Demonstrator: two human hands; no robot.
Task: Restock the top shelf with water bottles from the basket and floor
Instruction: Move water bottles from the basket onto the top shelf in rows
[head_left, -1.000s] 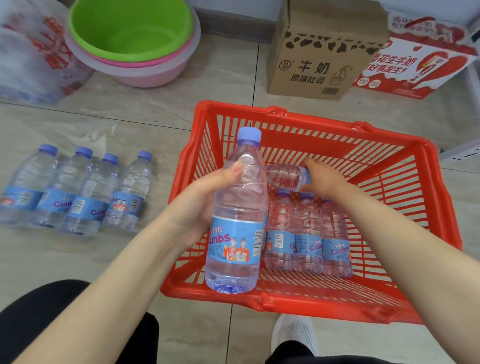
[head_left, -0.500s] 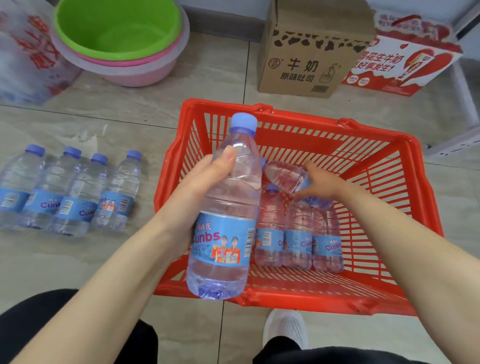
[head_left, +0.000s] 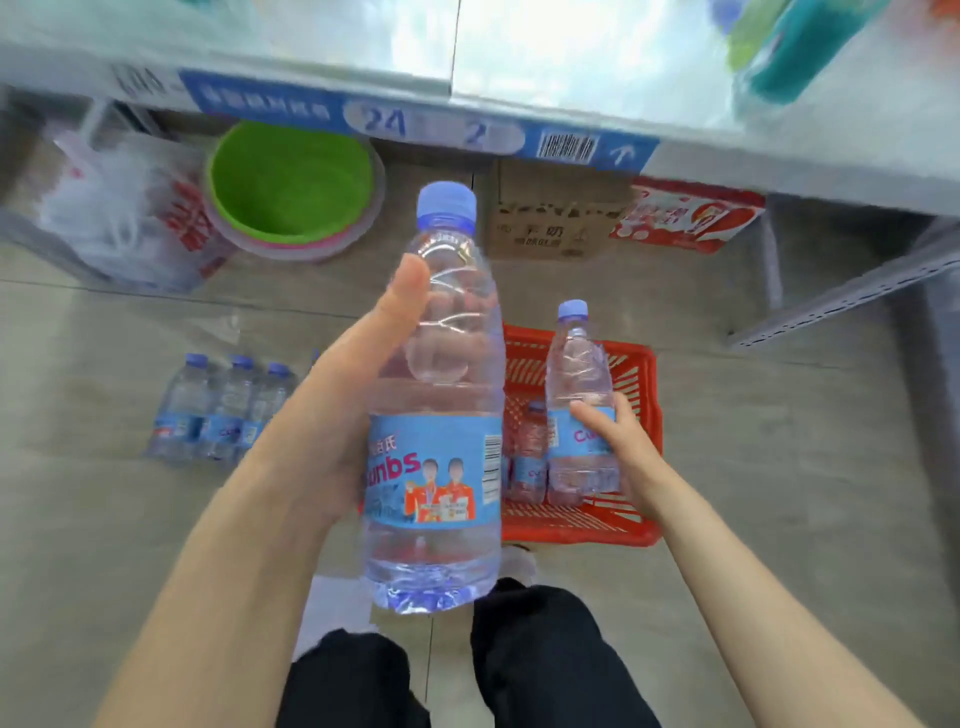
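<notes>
My left hand (head_left: 337, 415) grips a clear water bottle (head_left: 441, 467) with a blue label and lilac cap, held upright at chest height. My right hand (head_left: 618, 447) holds a second, same-looking bottle (head_left: 576, 374) upright above the red basket (head_left: 639, 395). More bottles (head_left: 527, 457) stand inside the basket, partly hidden by the held ones. A row of bottles (head_left: 218, 410) lies on the floor at the left. The white shelf (head_left: 571, 67) with a blue price strip runs across the top of the view.
Under the shelf stand green and pink basins (head_left: 291, 192), a white plastic bag (head_left: 124, 218), a brown carton (head_left: 556, 218) and a red carton (head_left: 691, 213). A grey shelf upright (head_left: 852, 291) is at the right. Teal and green items (head_left: 800, 47) sit on the shelf.
Both hands have risen away from the basket, each with a bottle. The right hand lifted its bottle out of the basket and turned it upright. The view rose and the shelf came into sight.
</notes>
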